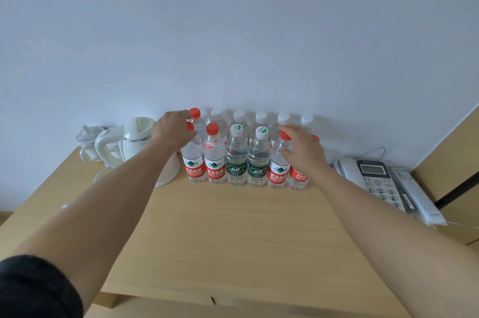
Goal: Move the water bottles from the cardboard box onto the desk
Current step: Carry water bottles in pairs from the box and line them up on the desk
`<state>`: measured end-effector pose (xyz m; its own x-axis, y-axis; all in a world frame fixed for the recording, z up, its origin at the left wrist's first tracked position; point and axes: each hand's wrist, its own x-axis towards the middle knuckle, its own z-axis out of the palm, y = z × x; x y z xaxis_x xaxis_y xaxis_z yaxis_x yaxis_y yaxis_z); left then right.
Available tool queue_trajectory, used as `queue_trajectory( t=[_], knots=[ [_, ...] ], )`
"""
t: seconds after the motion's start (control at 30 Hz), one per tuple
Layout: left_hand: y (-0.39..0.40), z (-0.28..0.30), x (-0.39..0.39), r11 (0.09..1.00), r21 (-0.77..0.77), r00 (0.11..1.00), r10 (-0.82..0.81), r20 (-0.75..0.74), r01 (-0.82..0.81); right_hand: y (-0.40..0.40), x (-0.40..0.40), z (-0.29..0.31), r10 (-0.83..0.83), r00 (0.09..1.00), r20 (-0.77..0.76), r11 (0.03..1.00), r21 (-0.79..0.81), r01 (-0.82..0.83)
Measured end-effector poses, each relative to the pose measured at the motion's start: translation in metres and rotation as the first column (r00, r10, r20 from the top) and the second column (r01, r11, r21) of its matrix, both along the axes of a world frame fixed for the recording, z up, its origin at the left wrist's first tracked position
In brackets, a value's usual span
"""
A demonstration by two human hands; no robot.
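Head view: our left hand (173, 131) grips red-capped bottle (193, 159) at frame centre-left; right hand (302, 147) grips another red-capped bottle (279, 162); both stand on desk (233, 234).

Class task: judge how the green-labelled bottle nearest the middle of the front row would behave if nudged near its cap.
The green-labelled bottle looks full, so it is probably heavy for its size. Tall on a narrow base, it might tip if pushed high. Neighbouring red-labelled bottle stands close, so a fall would likely knock it.
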<state>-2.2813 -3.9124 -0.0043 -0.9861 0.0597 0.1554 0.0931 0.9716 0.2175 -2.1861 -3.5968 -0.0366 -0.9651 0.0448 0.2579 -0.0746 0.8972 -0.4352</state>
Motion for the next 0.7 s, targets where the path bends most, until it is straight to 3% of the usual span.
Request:
queue_trajectory(
  t=[0.33, 0.53, 0.7],
  knots=[
    [0.068, 0.027, 0.011, 0.991, -0.119, 0.998, -0.063, -0.004, 0.062, 0.001, -0.002, 0.015, -0.015, 0.996, 0.09, 0.999, -0.032, 0.018],
    [0.133, 0.041, 0.028, 0.959, -0.223, 0.984, -0.181, -0.001, 0.176, 0.023, 0.003, 0.031, -0.091, 0.99, 0.109, 0.994, 0.069, 0.083],
    [0.188, 0.04, 0.038, 0.941, -0.221, 0.965, -0.263, 0.001, 0.256, 0.059, 0.019, 0.036, -0.188, 0.971, 0.149, 0.976, 0.137, 0.168]
  ],
)
